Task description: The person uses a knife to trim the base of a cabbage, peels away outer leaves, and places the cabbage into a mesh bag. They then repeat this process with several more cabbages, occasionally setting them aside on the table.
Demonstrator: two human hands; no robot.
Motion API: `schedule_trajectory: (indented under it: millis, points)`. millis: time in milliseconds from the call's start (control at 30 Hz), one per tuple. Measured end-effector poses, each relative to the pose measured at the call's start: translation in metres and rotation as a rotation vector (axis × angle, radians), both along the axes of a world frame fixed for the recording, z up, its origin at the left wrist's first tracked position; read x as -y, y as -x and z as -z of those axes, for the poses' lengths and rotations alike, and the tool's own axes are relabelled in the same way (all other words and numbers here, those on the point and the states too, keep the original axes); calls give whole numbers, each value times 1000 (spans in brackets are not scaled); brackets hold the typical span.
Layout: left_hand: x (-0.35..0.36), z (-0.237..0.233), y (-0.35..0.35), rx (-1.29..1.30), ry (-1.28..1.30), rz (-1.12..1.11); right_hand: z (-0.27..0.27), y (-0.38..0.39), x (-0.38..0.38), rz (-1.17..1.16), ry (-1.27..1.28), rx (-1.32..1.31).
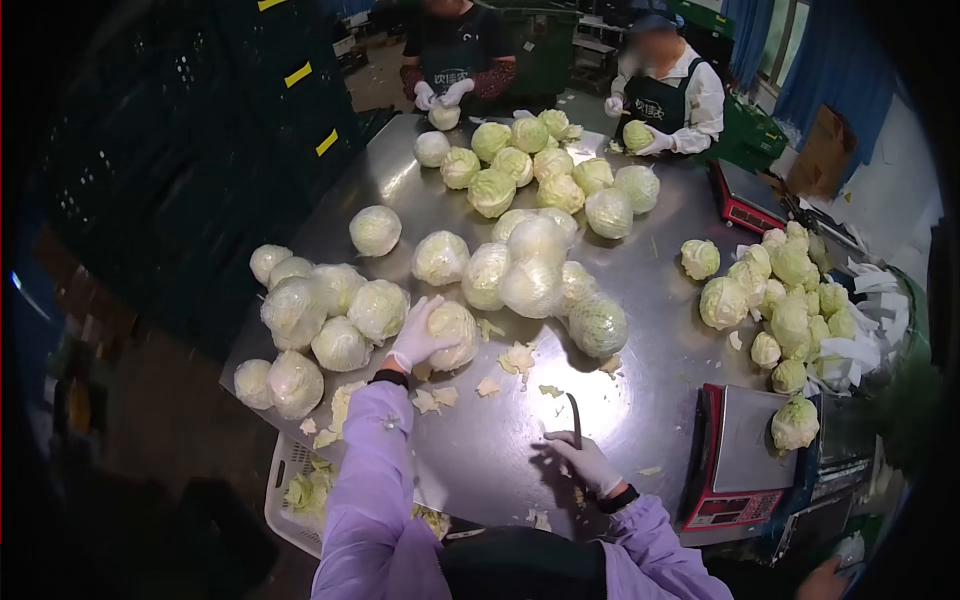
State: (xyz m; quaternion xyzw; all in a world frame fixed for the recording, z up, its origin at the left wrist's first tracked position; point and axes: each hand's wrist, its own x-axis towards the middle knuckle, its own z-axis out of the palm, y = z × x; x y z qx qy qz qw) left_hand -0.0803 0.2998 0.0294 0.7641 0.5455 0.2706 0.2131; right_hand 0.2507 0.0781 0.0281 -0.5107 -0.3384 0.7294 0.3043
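Observation:
My left hand point(420, 338), in a white glove, grips the side of a pale cabbage point(456, 338) on the steel table. My gloved right hand point(588, 466) is closed around a knife point(574, 414) whose dark, curved blade points up and away from me. Left of the held cabbage sits a cluster of film-wrapped cabbages point(340, 344). Several more wrapped ones lie just beyond it, including a shiny wrapped cabbage point(531, 287). Torn leaf scraps point(517, 360) are scattered between my hands.
The steel table point(480, 470) carries bare cabbages point(492, 192) at its far end and a pile of small cabbages point(790, 320) at right. A red scale point(740, 500) and another scale point(745, 200) stand there. Two co-workers point(665, 95) handle cabbages opposite. A white basket point(285, 490) sits lower left.

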Motion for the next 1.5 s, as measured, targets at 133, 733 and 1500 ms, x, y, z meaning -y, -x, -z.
schedule_trajectory:
  millis: [133, 733, 1500]
  points:
    - [-12, 9, 3, 225, 90, -117, -4, 4, 21, 11, 188, -194]
    - [126, 11, -16, 319, -39, -519, 30, 132, -88, 0, -42, -264]
    - [271, -32, -88, -48, 188, -69, -24, 42, 117, -250, -602, 841]
